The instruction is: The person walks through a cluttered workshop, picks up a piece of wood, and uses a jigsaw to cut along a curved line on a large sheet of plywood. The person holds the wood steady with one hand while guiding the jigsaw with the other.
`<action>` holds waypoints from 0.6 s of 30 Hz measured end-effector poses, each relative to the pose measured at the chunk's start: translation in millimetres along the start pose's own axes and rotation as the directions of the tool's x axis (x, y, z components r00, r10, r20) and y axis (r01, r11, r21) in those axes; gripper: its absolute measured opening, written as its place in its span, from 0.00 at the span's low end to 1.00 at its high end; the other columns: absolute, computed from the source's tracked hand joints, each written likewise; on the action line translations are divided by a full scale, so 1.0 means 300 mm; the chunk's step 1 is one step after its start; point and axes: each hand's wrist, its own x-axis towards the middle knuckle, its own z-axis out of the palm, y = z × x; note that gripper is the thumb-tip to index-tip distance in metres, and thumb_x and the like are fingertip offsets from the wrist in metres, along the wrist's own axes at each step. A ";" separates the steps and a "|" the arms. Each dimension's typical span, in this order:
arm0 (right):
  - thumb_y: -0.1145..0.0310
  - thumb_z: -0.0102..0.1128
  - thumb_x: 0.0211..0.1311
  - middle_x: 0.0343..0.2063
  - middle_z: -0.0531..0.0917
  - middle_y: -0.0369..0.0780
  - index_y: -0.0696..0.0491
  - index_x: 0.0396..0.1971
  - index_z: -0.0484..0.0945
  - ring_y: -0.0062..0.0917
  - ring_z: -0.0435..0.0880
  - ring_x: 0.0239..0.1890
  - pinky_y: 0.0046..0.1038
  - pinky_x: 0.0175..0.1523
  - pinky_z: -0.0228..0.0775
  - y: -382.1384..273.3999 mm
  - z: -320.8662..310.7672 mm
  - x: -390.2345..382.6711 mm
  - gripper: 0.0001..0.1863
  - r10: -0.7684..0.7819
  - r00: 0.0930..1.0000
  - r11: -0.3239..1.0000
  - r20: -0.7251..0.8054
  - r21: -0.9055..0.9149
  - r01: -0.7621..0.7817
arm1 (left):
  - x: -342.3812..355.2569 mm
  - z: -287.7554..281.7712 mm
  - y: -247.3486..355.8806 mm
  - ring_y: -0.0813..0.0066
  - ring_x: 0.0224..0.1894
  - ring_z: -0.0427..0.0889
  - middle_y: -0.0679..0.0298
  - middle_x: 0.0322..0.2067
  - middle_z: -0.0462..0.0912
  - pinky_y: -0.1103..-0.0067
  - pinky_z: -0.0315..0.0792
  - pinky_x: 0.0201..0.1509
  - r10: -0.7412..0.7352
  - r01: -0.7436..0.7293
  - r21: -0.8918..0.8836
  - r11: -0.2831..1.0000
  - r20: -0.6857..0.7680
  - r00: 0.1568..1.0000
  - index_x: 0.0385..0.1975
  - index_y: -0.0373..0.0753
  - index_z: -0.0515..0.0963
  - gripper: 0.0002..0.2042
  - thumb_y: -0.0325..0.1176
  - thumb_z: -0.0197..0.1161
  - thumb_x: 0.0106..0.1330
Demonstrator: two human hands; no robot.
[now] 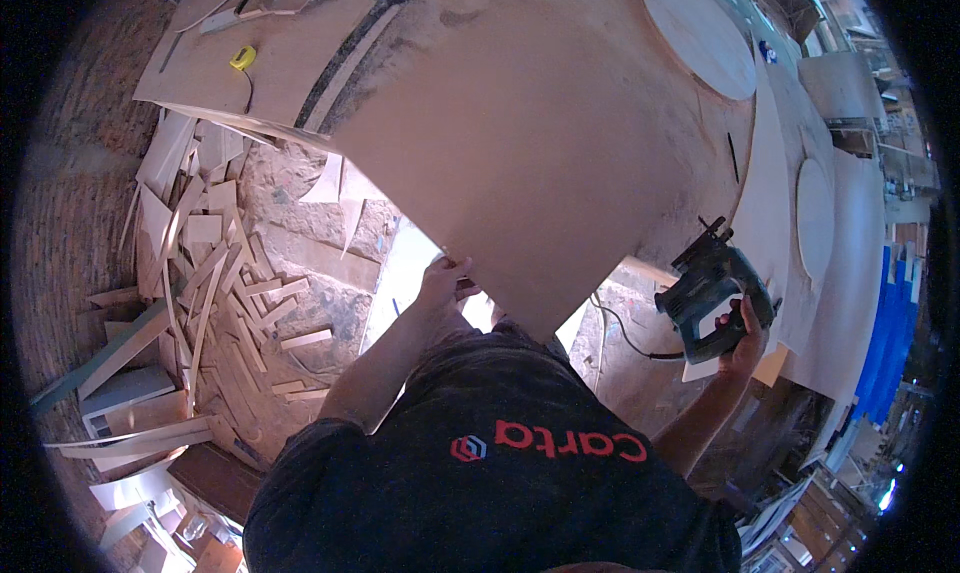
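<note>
A brown sheet of board (520, 163) lies on the dusty workbench in front of me, one corner jutting out toward my body. My left hand (447, 281) is closed on its left edge, close to that corner. Off to the right, my right hand (745, 338) grips a dark jigsaw (712, 291) by its handle, with the base and blade end pointing up and away from me. The jigsaw's cord (625, 341) loops left from the back of the tool toward the board's corner. I cannot see whether the blade touches anything.
A yellow tape measure (243, 58) rests at the far left of the bench. Round wooden discs (700, 35) and a thin dark stick (733, 158) lie on the right. Below left, wood offcuts (240, 303) cover the floor. Blue pieces (888, 323) stand at far right.
</note>
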 end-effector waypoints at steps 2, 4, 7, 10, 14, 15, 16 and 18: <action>0.68 0.71 0.61 0.31 0.83 0.39 0.56 0.47 0.78 0.24 0.79 0.21 0.28 0.27 0.74 0.000 -0.009 -0.005 0.17 -0.005 1.000 1.000 -0.023 0.007 0.005 | -0.042 -0.028 -0.037 0.65 0.41 0.85 0.55 0.44 0.81 0.74 0.85 0.40 0.014 -0.016 -0.048 0.999 -0.038 0.999 0.52 0.34 0.71 0.13 0.32 0.58 0.73; 0.68 0.70 0.62 0.31 0.83 0.39 0.56 0.48 0.78 0.24 0.79 0.21 0.28 0.28 0.74 -0.007 -0.006 -0.001 0.17 -0.017 1.000 0.999 -0.015 -0.028 0.016 | -0.055 -0.024 -0.080 0.63 0.42 0.84 0.54 0.43 0.80 0.72 0.84 0.42 0.015 -0.026 -0.128 0.991 -0.090 0.996 0.51 0.34 0.71 0.12 0.32 0.58 0.74; 0.68 0.69 0.63 0.32 0.83 0.39 0.57 0.47 0.78 0.24 0.79 0.22 0.27 0.28 0.74 0.004 0.003 0.050 0.16 -0.006 0.997 0.999 0.076 -0.036 0.008 | -0.023 0.026 -0.145 0.60 0.44 0.83 0.53 0.44 0.79 0.69 0.84 0.44 0.024 -0.061 -0.246 0.967 -0.152 0.988 0.51 0.33 0.70 0.12 0.31 0.56 0.75; 0.69 0.69 0.63 0.32 0.84 0.40 0.59 0.46 0.79 0.25 0.80 0.22 0.27 0.28 0.76 -0.030 0.047 0.080 0.15 0.004 0.986 0.998 0.164 -0.060 0.006 | 0.089 0.142 -0.151 0.63 0.44 0.85 0.53 0.43 0.80 0.70 0.85 0.42 0.107 -0.140 -0.308 0.941 -0.121 0.987 0.50 0.35 0.71 0.12 0.33 0.58 0.74; 0.69 0.68 0.63 0.33 0.84 0.41 0.59 0.47 0.79 0.25 0.82 0.24 0.27 0.29 0.77 -0.077 0.102 0.080 0.16 0.010 0.942 0.993 0.336 -0.111 0.029 | 0.173 0.192 -0.106 0.66 0.43 0.86 0.54 0.41 0.81 0.68 0.85 0.40 0.150 -0.144 -0.165 0.976 0.028 0.988 0.48 0.34 0.73 0.14 0.38 0.62 0.72; 0.69 0.69 0.62 0.33 0.84 0.41 0.59 0.48 0.79 0.25 0.82 0.24 0.27 0.29 0.77 -0.083 0.115 0.085 0.17 0.007 0.925 0.991 0.380 -0.128 0.045 | 0.175 0.178 -0.085 0.66 0.42 0.86 0.55 0.40 0.81 0.69 0.85 0.39 0.127 -0.125 -0.046 0.991 0.051 0.991 0.48 0.35 0.74 0.15 0.39 0.63 0.71; 0.69 0.69 0.61 0.33 0.84 0.41 0.60 0.48 0.79 0.25 0.82 0.24 0.26 0.29 0.77 -0.088 0.131 0.088 0.17 0.006 0.906 0.988 0.423 -0.145 0.061 | 0.170 0.147 -0.062 0.67 0.41 0.86 0.56 0.39 0.81 0.69 0.85 0.39 0.098 -0.103 0.075 0.992 0.071 0.993 0.48 0.35 0.74 0.16 0.40 0.64 0.70; 0.70 0.68 0.61 0.34 0.84 0.42 0.59 0.52 0.77 0.25 0.83 0.25 0.26 0.29 0.77 -0.113 0.096 0.144 0.20 -0.052 0.906 0.966 0.421 -0.210 0.153 | 0.277 0.236 0.059 0.69 0.39 0.86 0.58 0.38 0.81 0.70 0.84 0.38 0.011 -0.048 0.254 0.966 0.147 0.989 0.48 0.37 0.75 0.19 0.43 0.68 0.67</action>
